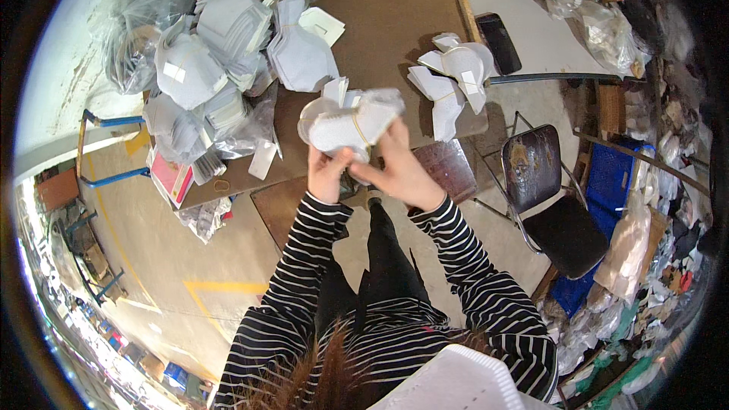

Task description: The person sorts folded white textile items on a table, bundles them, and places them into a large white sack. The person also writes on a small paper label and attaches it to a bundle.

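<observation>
In front of me, over the near edge of the brown table, is a bundle of white cut pieces (339, 132) with a thin yellowish band around it. My left hand (326, 175) grips its lower left part, thumb in front and fingers mostly hidden behind. At the bundle's right side is my right hand (404, 171), thumb toward the middle and fingers around the edge, slightly blurred. To the right on the table lie more banded white bundles (458, 76). Stacks of similar white pieces (190, 68) are piled at the left, some in clear plastic bags (140, 61).
A black phone (500, 44) lies at the far right. A chair with a dark seat (566, 235) stands to the right, next to a blue crate (600, 190). A pink and white booklet or box (171, 176) sits at the table's left corner. A blue metal frame (114, 148) stands left.
</observation>
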`<move>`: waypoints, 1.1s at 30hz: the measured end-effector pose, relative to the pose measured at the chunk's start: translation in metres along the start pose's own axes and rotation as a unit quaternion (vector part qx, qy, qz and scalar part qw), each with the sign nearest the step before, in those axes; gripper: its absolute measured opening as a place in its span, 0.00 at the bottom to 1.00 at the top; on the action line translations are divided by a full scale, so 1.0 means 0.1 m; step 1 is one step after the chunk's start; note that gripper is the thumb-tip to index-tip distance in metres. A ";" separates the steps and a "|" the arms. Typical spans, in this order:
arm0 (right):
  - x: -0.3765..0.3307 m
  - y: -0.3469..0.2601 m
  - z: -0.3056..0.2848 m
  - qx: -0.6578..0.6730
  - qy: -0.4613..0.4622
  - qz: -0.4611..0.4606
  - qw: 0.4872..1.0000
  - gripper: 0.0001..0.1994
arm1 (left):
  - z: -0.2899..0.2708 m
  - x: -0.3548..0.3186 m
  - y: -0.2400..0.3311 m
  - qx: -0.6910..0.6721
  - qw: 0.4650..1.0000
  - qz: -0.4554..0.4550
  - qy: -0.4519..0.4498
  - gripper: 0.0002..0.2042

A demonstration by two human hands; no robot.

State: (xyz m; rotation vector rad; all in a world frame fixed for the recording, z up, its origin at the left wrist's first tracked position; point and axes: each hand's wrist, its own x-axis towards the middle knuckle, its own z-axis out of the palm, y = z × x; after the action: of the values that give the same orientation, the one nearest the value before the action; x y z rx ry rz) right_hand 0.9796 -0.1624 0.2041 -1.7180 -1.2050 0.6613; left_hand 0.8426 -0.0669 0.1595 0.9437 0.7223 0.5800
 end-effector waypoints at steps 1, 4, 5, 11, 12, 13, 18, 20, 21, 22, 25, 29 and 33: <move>0.01 0.10 -0.06 -0.005 0.057 0.025 0.998 0.38 | -0.04 0.08 0.03 0.014 0.999 -0.003 0.039 0.29; -0.12 0.91 -0.13 -0.080 0.271 0.204 0.937 0.40 | -0.26 0.40 0.02 0.187 0.970 -0.061 0.139 0.27; -0.06 1.07 -0.21 -0.037 0.313 0.319 0.894 0.42 | -0.55 0.48 -0.03 0.216 0.964 -0.053 0.148 0.28; -0.15 1.79 0.08 -0.282 0.413 0.401 0.767 0.39 | -0.54 0.55 -0.29 0.390 0.894 -0.063 0.209 0.33; -0.17 1.76 0.08 -0.225 0.411 0.402 0.787 0.38 | -0.48 0.51 -0.28 0.457 0.859 -0.054 0.226 0.34; -0.15 1.70 0.04 -0.165 0.410 0.398 0.804 0.36 | -0.46 0.48 -0.28 0.493 0.836 -0.002 0.242 0.36; -0.09 1.04 0.00 -0.001 0.407 0.313 0.858 0.32 | -0.41 0.39 -0.20 0.571 0.766 0.137 0.263 0.34; -0.10 0.79 0.07 -0.006 0.447 0.211 0.869 0.32 | -0.33 0.36 -0.06 0.567 0.769 0.189 0.228 0.32; -0.04 0.54 0.05 0.001 0.459 0.173 0.871 0.32 | -0.26 0.34 -0.04 0.483 0.837 0.170 0.194 0.30; 0.00 0.32 0.05 0.008 0.474 0.135 0.870 0.31 | -0.12 0.29 0.03 0.385 0.905 0.115 0.139 0.32; -0.13 -0.12 0.34 -0.217 0.233 0.047 0.947 0.25 | 0.33 0.09 0.09 0.165 0.983 0.070 0.037 0.32; -0.07 -0.20 0.13 -0.001 0.099 -0.056 0.993 0.16 | 0.12 0.30 0.32 0.058 0.992 0.025 0.110 0.21; 0.22 0.58 -0.53 -0.190 0.356 0.119 0.907 0.26 | -0.44 0.52 0.24 0.093 0.981 -0.007 0.168 0.18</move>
State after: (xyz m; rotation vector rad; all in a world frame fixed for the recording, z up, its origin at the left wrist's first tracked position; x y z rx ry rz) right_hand 1.0564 -0.1684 0.1774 -2.1815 -0.6254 -0.1082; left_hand 0.8387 0.0042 0.1482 1.0229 1.0997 0.6762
